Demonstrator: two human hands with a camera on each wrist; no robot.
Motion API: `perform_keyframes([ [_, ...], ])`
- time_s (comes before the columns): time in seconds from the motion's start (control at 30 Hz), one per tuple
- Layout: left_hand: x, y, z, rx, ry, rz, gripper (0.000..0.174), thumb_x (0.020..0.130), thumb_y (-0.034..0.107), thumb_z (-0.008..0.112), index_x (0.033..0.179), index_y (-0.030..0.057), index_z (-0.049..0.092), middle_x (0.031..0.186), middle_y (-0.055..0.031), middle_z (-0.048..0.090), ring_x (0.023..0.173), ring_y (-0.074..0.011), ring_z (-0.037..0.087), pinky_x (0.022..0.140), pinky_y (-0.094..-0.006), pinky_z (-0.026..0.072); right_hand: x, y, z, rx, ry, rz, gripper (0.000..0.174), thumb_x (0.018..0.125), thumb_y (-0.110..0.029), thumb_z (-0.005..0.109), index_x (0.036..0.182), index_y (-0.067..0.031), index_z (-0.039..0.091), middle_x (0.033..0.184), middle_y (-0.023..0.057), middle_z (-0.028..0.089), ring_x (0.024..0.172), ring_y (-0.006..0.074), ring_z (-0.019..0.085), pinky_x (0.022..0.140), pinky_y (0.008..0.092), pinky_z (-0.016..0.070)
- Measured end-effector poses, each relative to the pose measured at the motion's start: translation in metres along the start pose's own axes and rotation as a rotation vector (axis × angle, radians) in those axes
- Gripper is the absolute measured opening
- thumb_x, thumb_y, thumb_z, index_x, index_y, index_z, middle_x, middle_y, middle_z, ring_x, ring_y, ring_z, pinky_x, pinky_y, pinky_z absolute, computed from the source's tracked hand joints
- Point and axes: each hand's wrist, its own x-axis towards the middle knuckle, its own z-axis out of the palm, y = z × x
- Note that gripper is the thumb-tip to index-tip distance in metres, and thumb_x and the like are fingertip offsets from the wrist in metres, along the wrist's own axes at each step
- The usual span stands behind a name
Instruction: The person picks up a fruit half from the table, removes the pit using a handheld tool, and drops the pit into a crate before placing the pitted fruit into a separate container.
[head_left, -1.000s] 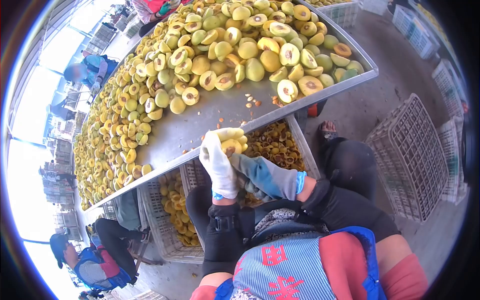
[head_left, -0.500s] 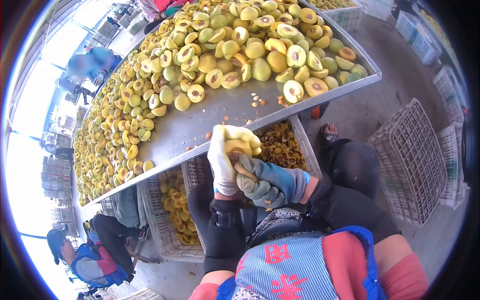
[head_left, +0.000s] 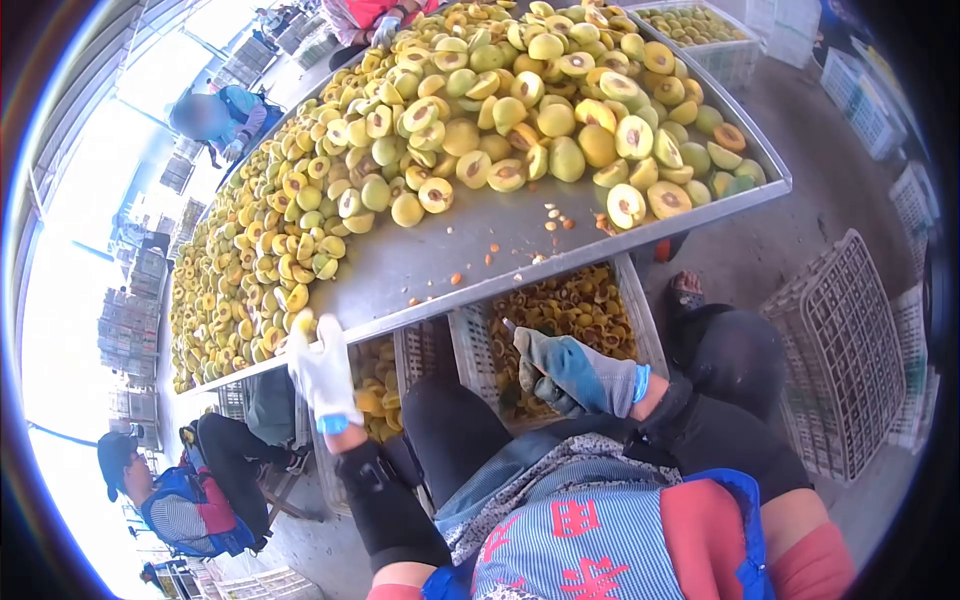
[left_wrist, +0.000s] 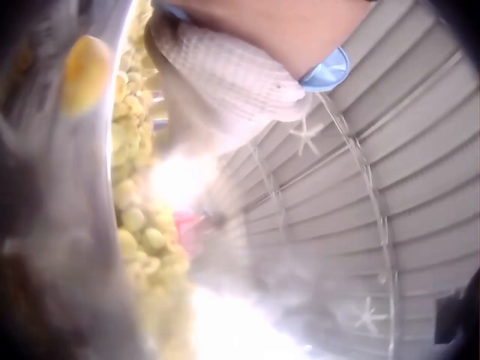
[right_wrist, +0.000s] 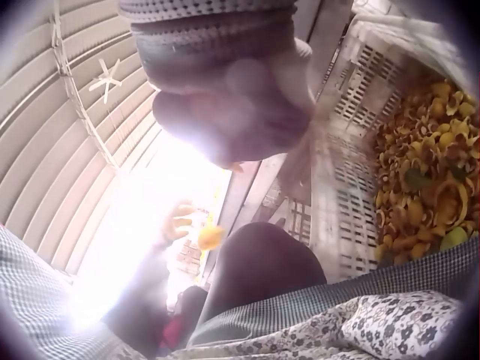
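In the head view my gloved left hand [head_left: 325, 372] is spread over the tray's front edge, fingers apart and holding nothing. An orange apricot piece [right_wrist: 210, 238] hangs in the air just off its fingers in the right wrist view, and the same apricot piece [left_wrist: 86, 73] shows in the left wrist view. My right hand [head_left: 572, 368], in a grey-blue glove, grips a small thin tool [head_left: 509, 325]. Only its tip sticks out past the fingers; the rest is hidden. This hand is above a crate [head_left: 645, 310] of apricot scraps [right_wrist: 420, 187].
The metal tray [head_left: 420, 250] bears a large heap of halved apricots [head_left: 460, 140] and several loose pits. Under its edge, a crate of yellow pieces [head_left: 378, 385] is beside my left knee. An upturned crate [head_left: 850, 360] is at right. Another person [head_left: 185, 505] sits at lower left.
My hands were together, the left holding an apricot half and the right working the tool at it. The left has swung away leftward and let the fruit go. The right keeps the tool.
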Motion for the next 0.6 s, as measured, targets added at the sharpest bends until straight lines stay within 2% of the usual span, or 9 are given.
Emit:
perform_keyframes([
  [0.07,0.037,0.001,0.041,-0.313,-0.163,0.062,0.051,0.089,0.034,0.07,0.125,-0.0013,0.065,0.123,-0.0186,0.067,0.113,-0.0287,0.064,0.101,-0.0386,0.0471,0.003,-0.005,0.0,-0.003,0.019,-0.048,0.059,0.1,-0.063,0.047,0.095,-0.0071,0.065,0.068,0.0005,0.055,0.053,0.01,0.048,0.049,0.0279,0.0411],
  [0.13,0.063,0.037,0.079,-0.231,-0.303,0.264,0.055,0.088,0.035,0.07,0.132,0.003,0.062,0.13,-0.019,0.065,0.122,-0.0314,0.06,0.106,-0.0394,0.0447,0.001,-0.017,0.001,0.004,0.072,-0.05,0.057,0.102,-0.059,0.048,0.102,-0.0049,0.067,0.072,0.0005,0.057,0.057,0.0086,0.048,0.052,0.0269,0.0421],
  [0.2,0.095,0.036,0.146,-0.132,-0.279,0.491,0.065,0.084,0.04,0.072,0.138,0.0072,0.057,0.138,-0.0202,0.059,0.126,-0.0347,0.057,0.108,-0.0401,0.0436,0.017,-0.004,0.0,-0.003,0.067,-0.299,0.054,0.103,-0.058,0.046,0.098,-0.0069,0.063,0.073,-0.0011,0.057,0.052,0.0073,0.047,0.047,0.0244,0.04],
  [0.27,0.116,0.036,0.198,-0.096,-0.652,0.342,0.07,0.081,0.042,0.072,0.142,0.0119,0.054,0.141,-0.0204,0.056,0.128,-0.0357,0.056,0.11,-0.0401,0.0429,0.027,0.003,0.0,0.028,0.064,-0.423,0.048,0.105,-0.051,0.047,0.104,-0.0054,0.063,0.077,-0.0022,0.057,0.058,0.0064,0.047,0.051,0.0231,0.0412],
  [0.33,0.101,0.048,0.213,0.142,-0.525,0.466,0.056,0.078,0.037,0.07,0.127,0.0132,0.062,0.123,-0.0216,0.063,0.12,-0.0395,0.059,0.105,-0.0436,0.046,0.033,0.0,0.001,0.091,0.057,-0.428,0.042,0.107,-0.037,0.052,0.12,-0.0003,0.067,0.083,-0.0026,0.058,0.073,0.006,0.048,0.065,0.0229,0.0457],
  [0.4,0.093,0.056,0.204,0.249,-0.47,0.539,0.045,0.082,0.035,0.069,0.119,0.0098,0.064,0.114,-0.0161,0.067,0.11,-0.0318,0.065,0.093,-0.0413,0.0521,0.041,0.003,-0.002,0.025,0.108,-0.491,0.038,0.107,-0.033,0.053,0.118,0.0012,0.067,0.087,-0.0016,0.064,0.081,0.0064,0.052,0.071,0.0251,0.0483],
  [0.53,0.068,0.069,0.143,-0.759,-0.928,-0.082,0.047,0.096,0.038,0.06,0.133,0.0079,0.057,0.113,-0.0093,0.068,0.097,-0.0209,0.069,0.077,-0.0339,0.0554,0.046,-0.001,0.003,-0.037,0.244,-0.712,0.036,0.105,-0.031,0.057,0.117,0.0023,0.066,0.092,0.006,0.072,0.083,0.0123,0.061,0.073,0.031,0.0509],
  [0.57,0.044,0.07,0.124,-1.13,-0.914,-0.197,0.049,0.101,0.038,0.057,0.137,0.0066,0.054,0.115,-0.0125,0.069,0.092,-0.0232,0.07,0.078,-0.0353,0.0567,0.047,-0.002,0.003,-0.051,0.272,-0.763,0.035,0.105,-0.03,0.058,0.117,0.0022,0.066,0.092,0.0093,0.074,0.083,0.0153,0.065,0.073,0.0331,0.0516],
  [0.6,0.025,0.08,0.104,-1.212,-0.949,-0.216,0.047,0.105,0.039,0.048,0.137,0.0053,0.053,0.119,-0.0147,0.068,0.089,-0.0245,0.07,0.077,-0.035,0.0578,0.047,-0.004,0.004,-0.131,0.314,-0.785,0.034,0.104,-0.029,0.058,0.117,0.0014,0.066,0.092,0.0132,0.073,0.083,0.0217,0.067,0.073,0.0352,0.0518],
])
